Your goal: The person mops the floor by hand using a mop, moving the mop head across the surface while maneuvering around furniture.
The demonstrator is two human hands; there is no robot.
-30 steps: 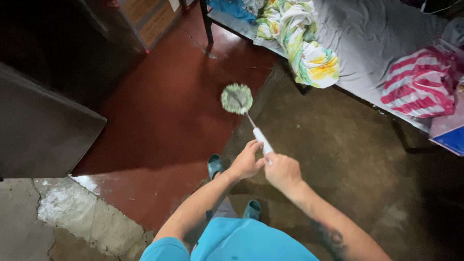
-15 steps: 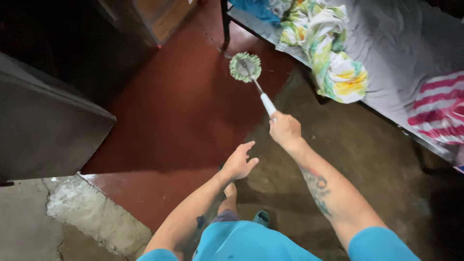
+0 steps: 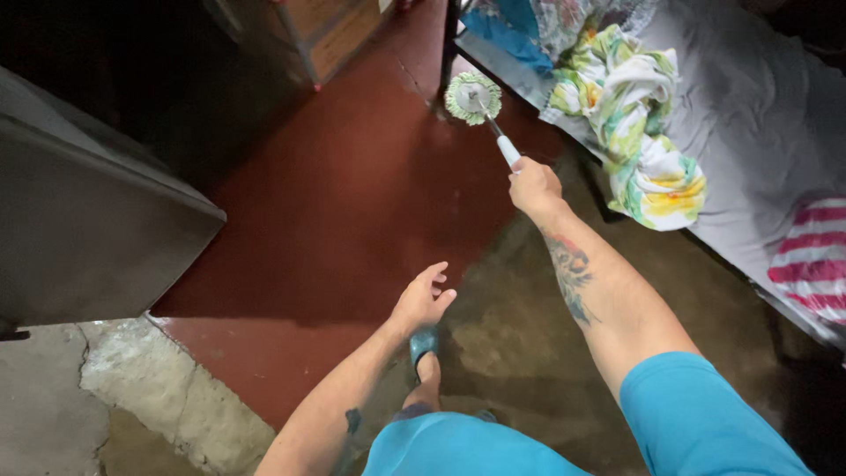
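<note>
Mopping the red floor beside the bed.

From the head view, the right hand [image 3: 534, 187] is clenched around the white handle of the mop [image 3: 473, 97], whose round green head lies on the red floor [image 3: 352, 203] at the corner of the bed [image 3: 758, 115]. The left hand [image 3: 423, 300] hangs released, holding nothing. I judge a forward stroke is in hand; next seems a pull away from the bed. No container is visible.
</note>
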